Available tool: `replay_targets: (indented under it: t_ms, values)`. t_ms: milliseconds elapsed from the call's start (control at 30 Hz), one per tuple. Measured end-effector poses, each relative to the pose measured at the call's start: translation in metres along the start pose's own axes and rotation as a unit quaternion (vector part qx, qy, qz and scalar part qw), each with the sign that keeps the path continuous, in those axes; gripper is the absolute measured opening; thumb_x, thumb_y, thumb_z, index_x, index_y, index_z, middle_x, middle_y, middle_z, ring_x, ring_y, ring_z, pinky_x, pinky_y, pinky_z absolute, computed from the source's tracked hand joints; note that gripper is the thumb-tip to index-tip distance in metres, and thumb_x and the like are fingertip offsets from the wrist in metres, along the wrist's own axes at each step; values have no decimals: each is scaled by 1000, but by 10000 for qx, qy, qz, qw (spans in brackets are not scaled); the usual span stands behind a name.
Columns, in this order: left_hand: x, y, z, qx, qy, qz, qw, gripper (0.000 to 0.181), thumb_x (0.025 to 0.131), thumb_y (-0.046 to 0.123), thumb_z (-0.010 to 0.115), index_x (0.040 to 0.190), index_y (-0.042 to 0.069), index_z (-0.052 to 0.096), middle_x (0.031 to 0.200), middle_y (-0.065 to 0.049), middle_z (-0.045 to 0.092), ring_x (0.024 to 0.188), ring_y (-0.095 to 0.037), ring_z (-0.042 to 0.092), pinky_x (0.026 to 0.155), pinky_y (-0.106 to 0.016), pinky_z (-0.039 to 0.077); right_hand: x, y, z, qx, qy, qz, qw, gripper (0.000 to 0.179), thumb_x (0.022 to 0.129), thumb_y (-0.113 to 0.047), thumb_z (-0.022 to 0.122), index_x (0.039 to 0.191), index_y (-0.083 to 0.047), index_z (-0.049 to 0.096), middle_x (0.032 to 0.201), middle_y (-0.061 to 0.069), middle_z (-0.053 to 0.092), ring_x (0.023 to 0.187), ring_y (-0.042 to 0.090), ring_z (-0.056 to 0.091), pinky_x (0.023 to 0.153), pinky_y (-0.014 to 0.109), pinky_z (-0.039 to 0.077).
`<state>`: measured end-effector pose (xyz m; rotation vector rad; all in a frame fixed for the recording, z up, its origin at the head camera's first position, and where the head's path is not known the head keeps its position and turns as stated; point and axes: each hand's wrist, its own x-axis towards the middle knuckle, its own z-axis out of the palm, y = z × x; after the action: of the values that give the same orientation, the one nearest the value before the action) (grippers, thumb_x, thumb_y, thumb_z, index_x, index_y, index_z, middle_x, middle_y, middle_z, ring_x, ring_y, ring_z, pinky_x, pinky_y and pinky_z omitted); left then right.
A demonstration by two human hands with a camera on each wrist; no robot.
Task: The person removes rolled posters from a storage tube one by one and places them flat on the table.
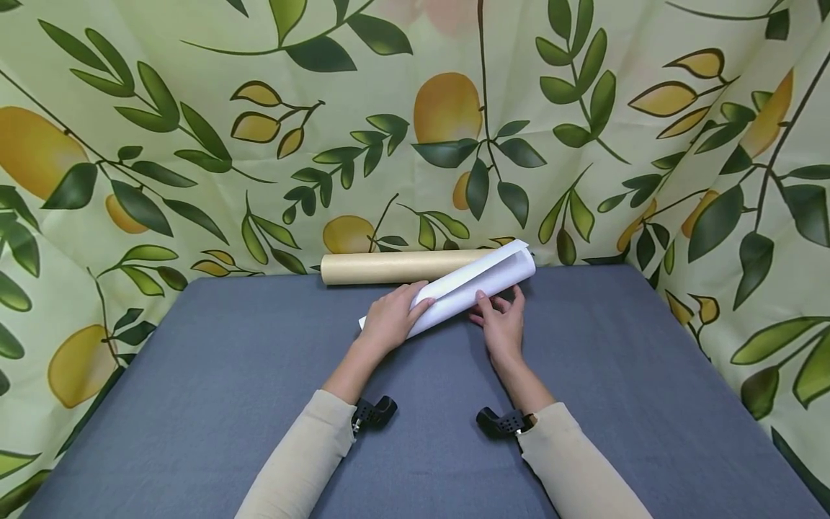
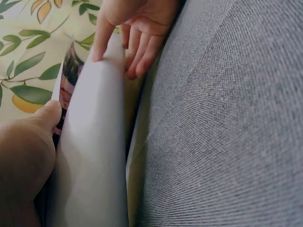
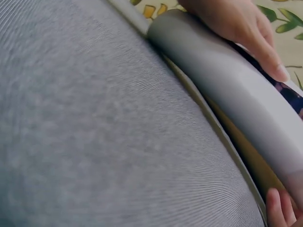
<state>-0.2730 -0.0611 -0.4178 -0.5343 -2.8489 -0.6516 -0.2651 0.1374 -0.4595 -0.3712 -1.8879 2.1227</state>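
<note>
A rolled-up poster (image 1: 454,292), white outside, slants up to the right in the head view, its loose edge lifted along the upper side. A dark printed picture (image 2: 71,68) shows inside that edge in the left wrist view. My left hand (image 1: 392,317) grips the roll near its lower left end, thumb along the loose edge. My right hand (image 1: 504,328) is at the near side towards the right end. Its thumb touches the white paper, while the other fingers (image 3: 276,208) extend below the roll, apart from it in the left wrist view.
A tan cardboard-like roll (image 1: 389,267) lies along the back edge of the grey cloth-covered table (image 1: 214,389), partly behind the poster. A curtain (image 1: 363,94) printed with fruit and leaves surrounds the back and sides. Each wrist wears a black camera mount (image 1: 376,413).
</note>
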Motion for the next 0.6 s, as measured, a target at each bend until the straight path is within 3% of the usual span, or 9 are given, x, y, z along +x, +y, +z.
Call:
replay_targets:
  t_ms: [167,333,600]
  values:
    - [-1,3,0,-130,37,-76,9999,50,104,48,49,146,20,55,131,-8,69,113,-31,68,89,-54,55,-8,-4,-1,-804,301,-403,9955,87,97,-29,68,163,-22,12,146,15,48,99,21,66,67,16,56]
    - [-1,9,-1,-525,94,-95,9985,49,104,45,51,145,19,55,133,-9,67,112,-30,68,89,-54,54,-15,-10,0,-1587,17,-938,9829,85,99,-38,64,164,-29,10,158,12,42,102,25,68,65,16,51]
    - [-4,13,-3,-999,95,49,9949,49,106,44,48,146,17,55,136,-9,66,111,-29,68,91,-52,54,-14,-15,2,-1802,-262,-855,9796,102,93,-52,67,163,-33,-6,163,13,35,113,27,67,76,27,54]
